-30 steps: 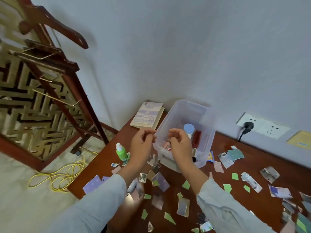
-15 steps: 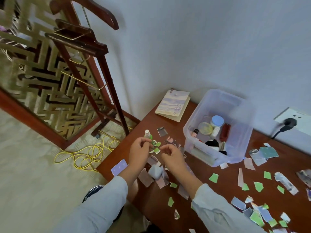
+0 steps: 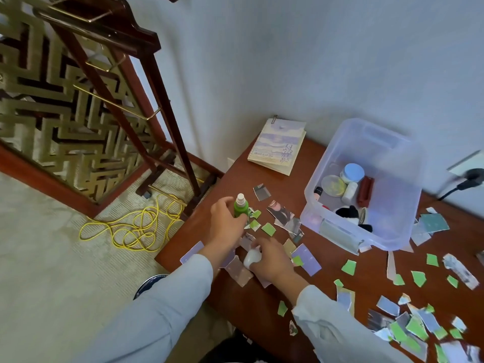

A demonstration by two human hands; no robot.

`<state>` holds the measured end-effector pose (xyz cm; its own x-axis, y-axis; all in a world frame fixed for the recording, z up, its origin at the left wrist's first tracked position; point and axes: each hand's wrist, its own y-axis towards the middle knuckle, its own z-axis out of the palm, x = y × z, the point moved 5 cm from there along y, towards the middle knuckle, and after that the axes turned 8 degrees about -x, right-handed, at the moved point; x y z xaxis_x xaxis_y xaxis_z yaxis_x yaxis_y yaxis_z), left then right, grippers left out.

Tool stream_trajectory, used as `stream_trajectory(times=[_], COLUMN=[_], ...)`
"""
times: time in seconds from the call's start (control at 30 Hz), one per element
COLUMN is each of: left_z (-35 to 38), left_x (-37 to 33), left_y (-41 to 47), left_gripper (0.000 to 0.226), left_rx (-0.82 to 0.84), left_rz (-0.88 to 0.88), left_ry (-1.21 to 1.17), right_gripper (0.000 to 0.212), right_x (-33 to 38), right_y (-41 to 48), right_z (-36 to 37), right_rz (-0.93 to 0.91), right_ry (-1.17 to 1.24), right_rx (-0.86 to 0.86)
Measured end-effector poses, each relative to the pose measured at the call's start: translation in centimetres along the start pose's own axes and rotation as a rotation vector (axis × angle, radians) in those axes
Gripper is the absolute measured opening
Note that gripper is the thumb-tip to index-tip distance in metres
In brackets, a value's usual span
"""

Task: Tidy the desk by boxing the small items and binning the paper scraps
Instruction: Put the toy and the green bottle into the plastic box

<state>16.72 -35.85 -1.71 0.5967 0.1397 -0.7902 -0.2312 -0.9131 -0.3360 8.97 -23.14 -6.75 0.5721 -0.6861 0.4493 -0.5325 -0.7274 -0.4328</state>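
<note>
Scraps of torn paper (image 3: 268, 229) litter the brown worktop (image 3: 235, 176). Well over a dozen are green, and the rest are purple, grey or photo pieces. One green spray bottle (image 3: 241, 208) stands upright near the left edge, with the fingers of the left hand (image 3: 225, 226) wrapped round it. The right hand (image 3: 271, 258) lies curled over one small white object (image 3: 251, 258) nearer the person; whether it actually grips this cannot be told. One clear plastic box (image 3: 398, 205) sits to the right, holding at least six small items. One notebook (image 3: 279, 146) lies at the far edge by the wall.
</note>
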Motion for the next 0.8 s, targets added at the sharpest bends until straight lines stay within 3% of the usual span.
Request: stream_trajectory(times=[0.17,0.47,0.6,0.73,0.8], left_z=[1.0,1.7,1.5,1.0,0.8], left_x=[-0.2,-0.2,-0.7,-3.8,-6.1], left_y=[1.2,1.6,1.6,0.7,0.0], left_gripper=[0.045,0.043,0.04,0.042,0.046], left_rx=[0.032,0.105,0.076,-0.057,-0.106], left_rz=[0.021,0.034,0.039,0.058,0.096], left_ry=[-0.015,0.001,0.014,-0.082,-0.166], right_gripper=[0.048,0.038,0.035,0.022,0.026], right_x=[0.6,0.8,0.8,2.4,3.3], right_y=[0.2,0.8,1.1,1.3,1.2], right_z=[0.1,0.2,-1.9,-5.9,-8.5], right_rz=[-0.02,-0.019,0.09,0.196,0.2], right_ry=[-0.036,-0.036,0.271,0.66,0.804], right_rx=[-0.024,0.102,0.032,-0.111,-0.21])
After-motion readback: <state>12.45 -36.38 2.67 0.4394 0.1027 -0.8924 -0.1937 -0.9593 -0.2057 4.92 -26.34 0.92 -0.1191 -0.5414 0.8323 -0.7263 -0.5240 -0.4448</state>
